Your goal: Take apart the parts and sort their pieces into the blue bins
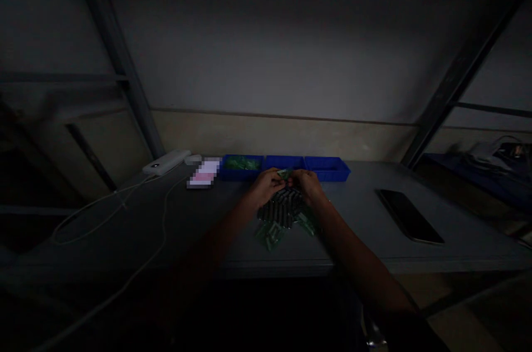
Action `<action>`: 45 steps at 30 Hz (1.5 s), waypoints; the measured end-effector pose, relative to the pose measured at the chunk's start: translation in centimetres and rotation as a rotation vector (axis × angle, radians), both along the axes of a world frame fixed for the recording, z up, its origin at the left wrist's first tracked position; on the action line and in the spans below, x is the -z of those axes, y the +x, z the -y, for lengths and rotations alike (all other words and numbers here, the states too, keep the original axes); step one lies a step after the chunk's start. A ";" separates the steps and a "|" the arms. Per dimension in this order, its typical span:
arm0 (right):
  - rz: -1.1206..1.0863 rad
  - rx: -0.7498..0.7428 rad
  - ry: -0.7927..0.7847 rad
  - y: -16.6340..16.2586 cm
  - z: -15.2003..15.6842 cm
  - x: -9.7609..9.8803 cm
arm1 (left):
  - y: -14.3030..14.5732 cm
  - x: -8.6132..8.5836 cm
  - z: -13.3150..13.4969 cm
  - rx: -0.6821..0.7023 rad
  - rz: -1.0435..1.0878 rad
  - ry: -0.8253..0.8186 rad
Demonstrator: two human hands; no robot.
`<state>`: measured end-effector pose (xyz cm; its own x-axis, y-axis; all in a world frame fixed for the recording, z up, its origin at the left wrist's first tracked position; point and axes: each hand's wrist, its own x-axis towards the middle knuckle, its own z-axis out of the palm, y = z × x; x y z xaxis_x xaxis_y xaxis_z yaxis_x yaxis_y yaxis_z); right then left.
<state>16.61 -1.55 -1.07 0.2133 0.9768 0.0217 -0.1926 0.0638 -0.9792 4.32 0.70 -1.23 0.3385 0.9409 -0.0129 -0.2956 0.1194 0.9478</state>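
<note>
Pinching a small, shiny green plastic packet point(285, 174) between the left hand point(265, 185) and right hand point(306, 183).
Both hands have fingers closed on it, about equally near; its long axis is too dim to tell. Short dark cylindrical pieces point(276, 212) lie bodyward of the hands on the grey flat-topped table point(353, 219); 3 blue rectangular plastic bins point(332, 176) stand beyond.

Left hand point(266, 187) beside right hand point(306, 184)

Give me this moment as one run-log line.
left hand: holding green packet | right hand: same packet | nearer: dark pieces, other packets | behind: three blue trays | right: phone
</note>
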 end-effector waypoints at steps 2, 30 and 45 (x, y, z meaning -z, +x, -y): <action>0.081 0.016 0.024 0.1 -0.1 0.1 | -0.3 -0.3 0.1 0.013 -0.022 -0.010; 0.804 0.159 0.303 -0.3 0.6 -0.3 | -1.8 -1.6 -0.4 -0.128 -0.642 0.689; 1.146 0.145 0.385 -0.1 1.1 -0.4 | -1.4 -1.6 0.5 -0.210 -0.844 0.884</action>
<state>16.55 -2.62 -0.70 -0.0128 0.8336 0.5523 0.8045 0.3366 -0.4894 2.91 0.24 0.41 0.3739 0.7729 0.5127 0.5104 -0.6330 0.5821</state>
